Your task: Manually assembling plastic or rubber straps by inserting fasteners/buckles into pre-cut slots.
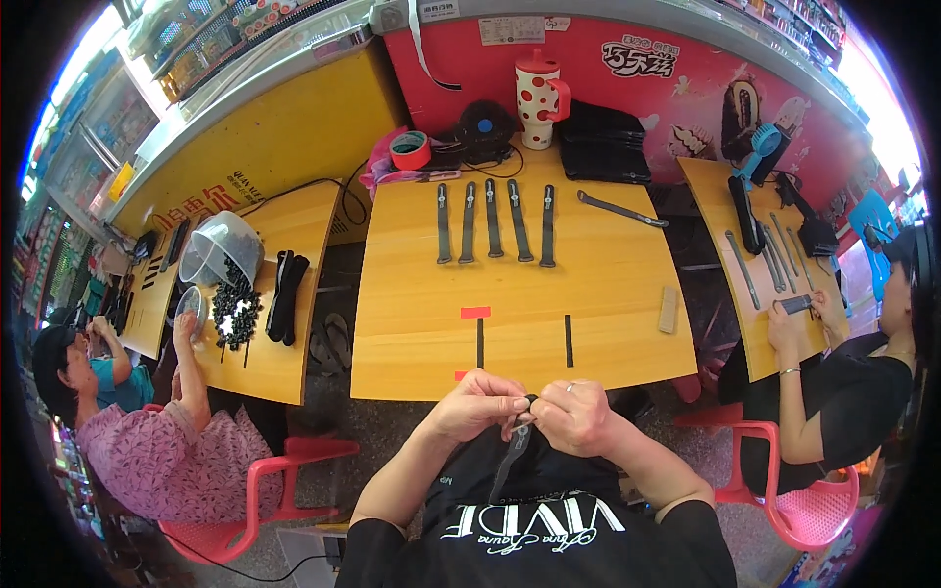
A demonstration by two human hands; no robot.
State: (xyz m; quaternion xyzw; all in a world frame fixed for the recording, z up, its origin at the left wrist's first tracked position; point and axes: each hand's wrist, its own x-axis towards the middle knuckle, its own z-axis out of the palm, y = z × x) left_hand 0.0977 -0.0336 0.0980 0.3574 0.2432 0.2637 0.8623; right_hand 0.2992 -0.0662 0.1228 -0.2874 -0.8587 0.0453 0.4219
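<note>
Just off the near edge of the table, in front of my chest, my left hand (479, 405) and my right hand (572, 417) meet with their fingers closed. Between them is a dark strap (512, 459), its free end hanging down against my black shirt. Its upper end is mostly covered by my fingers. Several similar dark straps (492, 220) lie side by side in a row on the table beyond my hands. Another strap (623, 208) lies slantwise to their right.
On the wooden table (618, 284) are black tape strips (569, 340), a red strip (475, 313) and a beige block (668, 310). A spotted tumbler (538, 98), black stack (603, 142) and red tape roll (410, 150) stand behind. People work at side tables, one beside spilled black parts (235, 304).
</note>
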